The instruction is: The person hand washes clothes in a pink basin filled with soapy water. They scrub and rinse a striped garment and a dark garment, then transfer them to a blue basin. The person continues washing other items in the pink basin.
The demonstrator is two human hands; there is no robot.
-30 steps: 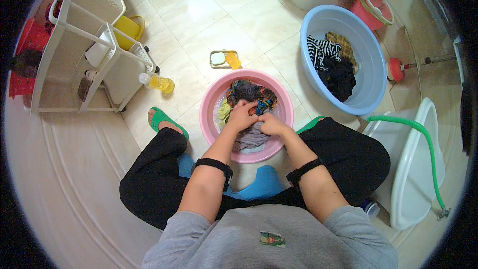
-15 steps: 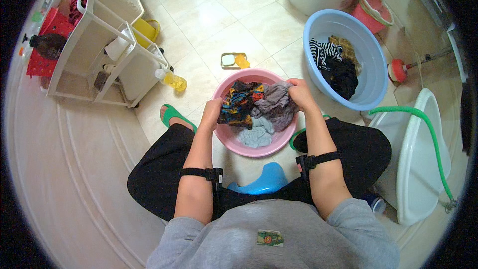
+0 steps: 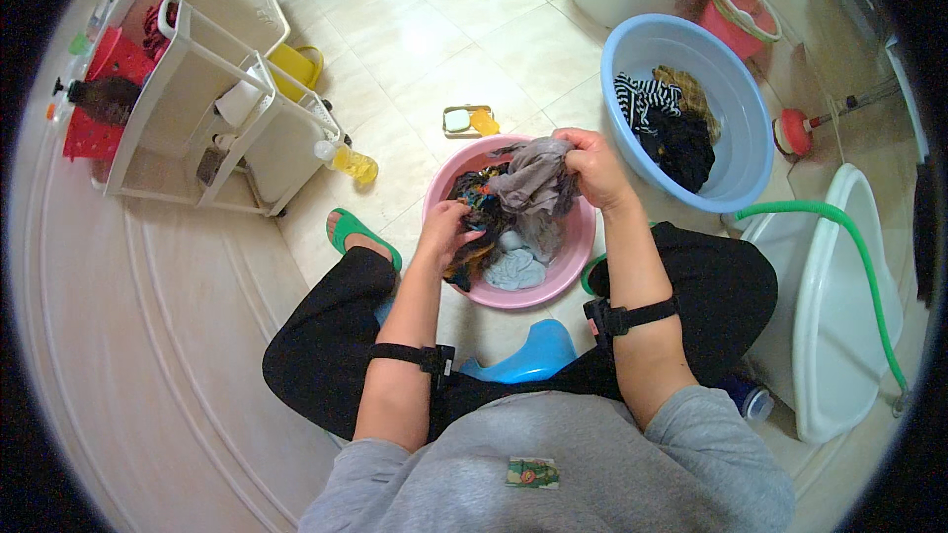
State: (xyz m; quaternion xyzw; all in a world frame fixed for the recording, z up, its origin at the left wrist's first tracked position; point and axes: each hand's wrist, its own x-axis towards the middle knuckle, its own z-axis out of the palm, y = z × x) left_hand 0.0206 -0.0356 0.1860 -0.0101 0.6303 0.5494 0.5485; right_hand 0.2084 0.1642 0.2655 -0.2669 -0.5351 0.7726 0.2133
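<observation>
A pink basin (image 3: 571, 271) stands on the floor between my feet with wet-looking clothes in it. My right hand (image 3: 599, 173) grips a bunched grey cloth (image 3: 533, 176) at the basin's far right rim and holds it lifted. At the left side, my left hand (image 3: 444, 235) has its fingers and thumb around part of a dark patterned cloth (image 3: 472, 255), which bears orange and blue marks. The two cloths touch each other in the middle. A pale blue cloth (image 3: 515, 270) lies in the basin's near part, held by neither hand.
Beyond the basin lies a soap dish (image 3: 457, 120) with soap. A large blue basin (image 3: 736, 163) of clothes stands right, near a white tub (image 3: 815, 336) with a green hose (image 3: 857, 266). Left are a bottle of yellow liquid (image 3: 354, 164) and a white shelf rack (image 3: 158, 170). A blue stool (image 3: 533, 350) is below me.
My right hand has raised the grey cloth and drawn it up. My left hand has moved inward from the left rim, and the patterned cloth is now bunched and hangs lower.
</observation>
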